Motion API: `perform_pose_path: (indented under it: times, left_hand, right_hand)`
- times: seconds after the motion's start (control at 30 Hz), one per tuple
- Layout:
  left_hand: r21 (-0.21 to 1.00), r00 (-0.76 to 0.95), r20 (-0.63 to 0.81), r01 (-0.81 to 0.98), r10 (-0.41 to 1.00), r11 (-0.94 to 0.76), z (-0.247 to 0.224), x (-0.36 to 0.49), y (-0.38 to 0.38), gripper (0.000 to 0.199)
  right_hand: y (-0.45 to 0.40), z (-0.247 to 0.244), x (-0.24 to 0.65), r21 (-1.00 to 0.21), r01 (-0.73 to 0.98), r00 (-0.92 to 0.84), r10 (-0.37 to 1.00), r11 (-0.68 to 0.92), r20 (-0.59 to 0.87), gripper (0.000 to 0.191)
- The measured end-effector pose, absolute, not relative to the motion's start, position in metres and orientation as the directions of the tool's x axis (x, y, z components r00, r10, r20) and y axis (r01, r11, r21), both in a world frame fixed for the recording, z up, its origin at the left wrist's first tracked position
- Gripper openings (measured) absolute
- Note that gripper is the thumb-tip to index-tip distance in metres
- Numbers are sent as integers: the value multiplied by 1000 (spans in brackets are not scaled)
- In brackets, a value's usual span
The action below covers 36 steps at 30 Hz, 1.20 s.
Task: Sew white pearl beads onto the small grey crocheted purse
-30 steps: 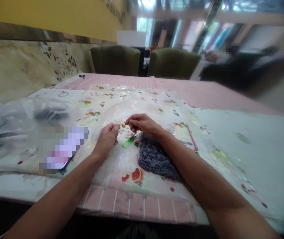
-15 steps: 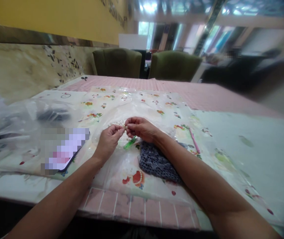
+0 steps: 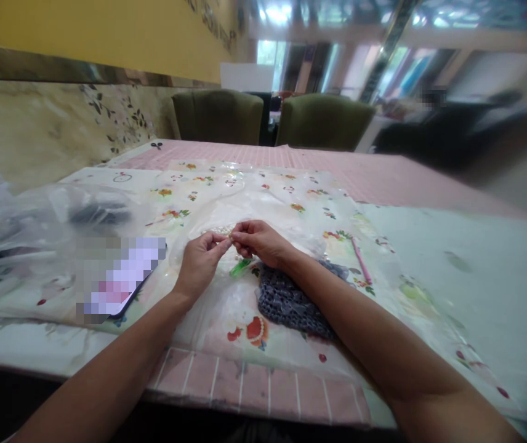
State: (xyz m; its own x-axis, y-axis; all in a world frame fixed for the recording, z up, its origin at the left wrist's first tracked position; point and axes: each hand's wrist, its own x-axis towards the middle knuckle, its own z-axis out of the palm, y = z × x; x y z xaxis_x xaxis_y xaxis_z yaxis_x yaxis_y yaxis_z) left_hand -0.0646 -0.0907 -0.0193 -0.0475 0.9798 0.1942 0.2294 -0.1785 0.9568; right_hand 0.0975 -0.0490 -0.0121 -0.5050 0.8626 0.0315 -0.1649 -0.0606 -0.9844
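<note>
My left hand (image 3: pixel 202 258) and my right hand (image 3: pixel 263 242) meet fingertip to fingertip over the middle of the table, both pinched closed. Something tiny sits between the fingertips, too small to make out. White beads (image 3: pixel 221 229) lie on clear plastic just behind the fingers. A green translucent item (image 3: pixel 240 266) rests below my right fingers. Dark blue-grey openwork knitting (image 3: pixel 291 301) lies under and beside my right forearm, which covers part of it.
A phone (image 3: pixel 125 277) and plastic bags (image 3: pixel 51 215) with dark contents lie left. A pink pen-like stick (image 3: pixel 361 261) lies right. Small scissors (image 3: pixel 156 146) are at the far left edge. Green chairs (image 3: pixel 217 117) stand behind the table (image 3: pixel 457 264).
My right hand has lowered slightly, its fingers drawn closer together. The left hand has hardly moved.
</note>
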Motion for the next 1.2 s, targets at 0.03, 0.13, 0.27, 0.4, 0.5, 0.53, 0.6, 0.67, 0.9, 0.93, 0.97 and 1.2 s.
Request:
perform_pose_path:
  times: [0.03, 0.13, 0.27, 0.4, 0.5, 0.53, 0.6, 0.67, 0.9, 0.93, 0.97, 1.2]
  left_hand:
    - [951, -49, 211, 242, 976, -193, -19, -65, -91, 24]
    - [930, -50, 271, 273, 961, -247, -19, -64, -91, 22]
    - [928, -47, 279, 272, 959, -256, -18, -63, -94, 21]
    - [931, -24, 276, 257, 961, -261, -17, -62, -95, 19]
    - [925, -8, 277, 272, 961, -264, -17, -63, -96, 19]
    - [923, -4, 276, 280, 961, -264, -17, -63, -95, 19]
    - [921, 5, 272, 289, 962, -262, -18, -63, -95, 20]
    - [921, 11, 272, 287, 962, -263, -19, -63, -95, 19]
    - [923, -15, 266, 291, 964, -250, -20, -63, -95, 18]
    - [921, -19, 264, 300, 964, -247, -19, -63, -95, 18]
    - [920, -22, 263, 306, 964, -244, -19, -64, -95, 18]
    - [935, 12, 268, 236, 963, -263, -20, -65, -91, 15]
  right_hand:
    - [-50, -12, 96, -985, -163, -496, 868, -58, 31, 15]
    - [-51, -12, 92, -985, -164, -470, 882, -59, 26, 15]
    - [-54, -13, 89, -979, -193, -440, 898, -70, 23, 16]
    - [-57, -12, 88, -972, -217, -439, 898, -91, 14, 16]
    - [-58, -11, 88, -970, -220, -438, 899, -106, 1, 17]
    - [-59, -11, 88, -969, -222, -437, 900, -108, 0, 18]
    - [-60, -11, 88, -967, -228, -439, 899, -113, -2, 21]
    - [-60, -10, 87, -965, -234, -446, 895, -120, -3, 23]
    - [-63, -10, 86, -951, -265, -452, 892, -157, -21, 29]
    - [-63, -10, 86, -946, -273, -460, 888, -175, -31, 30]
    - [-63, -9, 86, -939, -281, -471, 881, -198, -45, 30]
    - [-59, -3, 92, -882, -291, -579, 802, -372, -148, 25]
